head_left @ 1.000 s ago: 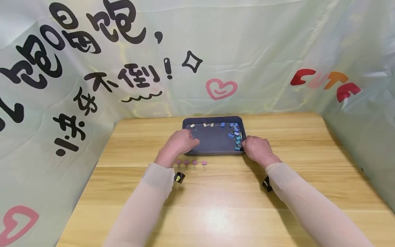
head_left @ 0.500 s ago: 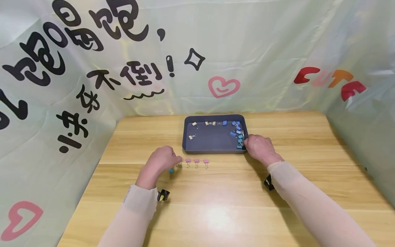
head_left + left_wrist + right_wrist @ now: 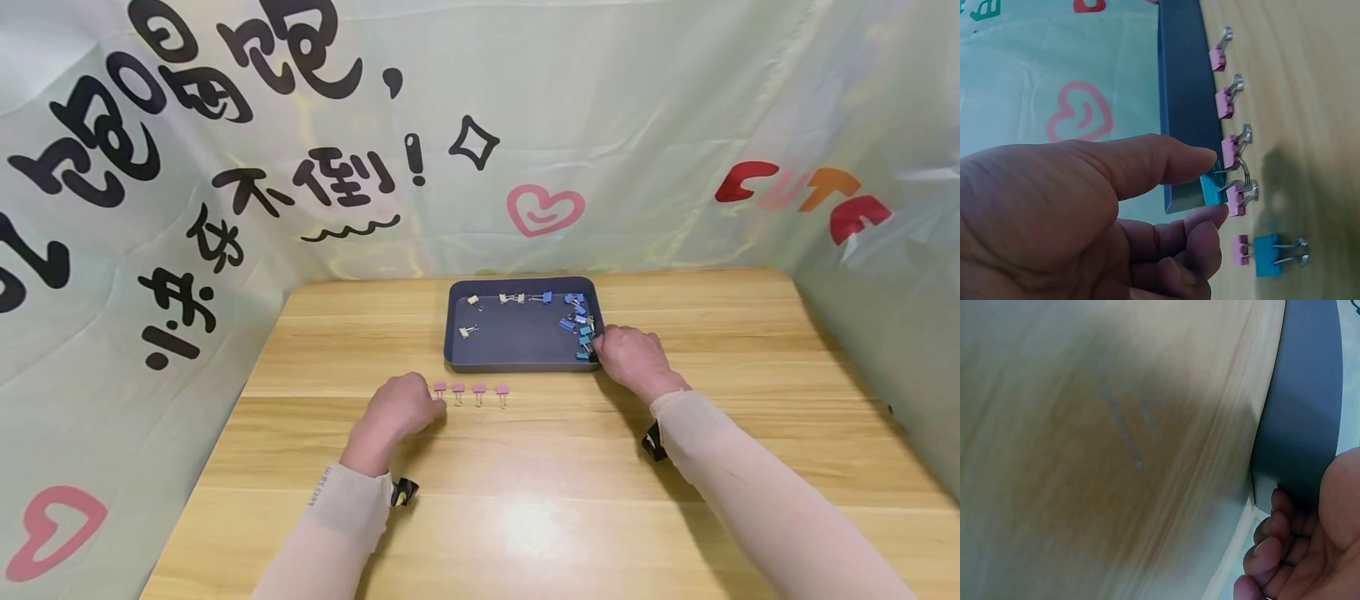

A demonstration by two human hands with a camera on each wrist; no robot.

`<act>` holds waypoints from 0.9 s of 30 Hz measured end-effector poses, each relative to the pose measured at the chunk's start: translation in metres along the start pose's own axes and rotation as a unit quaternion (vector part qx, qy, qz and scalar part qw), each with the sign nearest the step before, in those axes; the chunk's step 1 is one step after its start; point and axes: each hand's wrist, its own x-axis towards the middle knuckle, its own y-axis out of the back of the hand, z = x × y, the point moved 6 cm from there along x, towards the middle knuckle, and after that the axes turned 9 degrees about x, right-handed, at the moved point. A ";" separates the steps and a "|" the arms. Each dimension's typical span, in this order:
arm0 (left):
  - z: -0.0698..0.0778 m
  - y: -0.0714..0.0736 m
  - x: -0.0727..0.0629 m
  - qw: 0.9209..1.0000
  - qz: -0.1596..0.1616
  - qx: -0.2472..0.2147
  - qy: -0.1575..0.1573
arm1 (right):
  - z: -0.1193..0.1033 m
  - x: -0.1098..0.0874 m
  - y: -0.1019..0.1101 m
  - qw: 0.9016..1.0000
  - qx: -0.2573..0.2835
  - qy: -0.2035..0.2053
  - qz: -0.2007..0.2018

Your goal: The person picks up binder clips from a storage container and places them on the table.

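Observation:
My left hand (image 3: 399, 410) pinches a teal binder clip (image 3: 1213, 189) between thumb and forefinger, just above the table. Beside it runs a row of pink binder clips (image 3: 479, 390), their silver handles toward me. A second teal binder clip (image 3: 1267, 255) lies on the table in front of a pink one, seen in the left wrist view and hidden by the hand from the head camera. My right hand (image 3: 633, 357) grips the right rim of the dark blue tray (image 3: 510, 367). Its fingers curl against the tray's outer wall in the right wrist view.
Inside the tray, several blue and teal binder clips (image 3: 567, 324) crowd the right side. Cream binder clips (image 3: 468, 332) lie at its left and back. The wooden table (image 3: 540, 475) meets a printed cloth backdrop (image 3: 637, 167) behind and at both sides.
My left hand has come out of the tray toward me, to the left end of the pink row. There it now lowers slightly. The right hand stays at the tray's rim.

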 end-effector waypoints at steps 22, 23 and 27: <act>0.001 -0.013 0.002 0.998 -0.002 0.044 0.036 | 0.001 0.000 -0.001 1.000 0.005 -0.008 -0.001; 0.001 -0.013 0.003 0.998 -0.002 0.045 0.035 | 0.001 0.000 0.000 1.000 0.005 -0.007 0.000; 0.001 -0.015 0.004 0.998 0.000 0.048 0.033 | 0.001 0.001 0.000 1.000 0.003 -0.005 0.002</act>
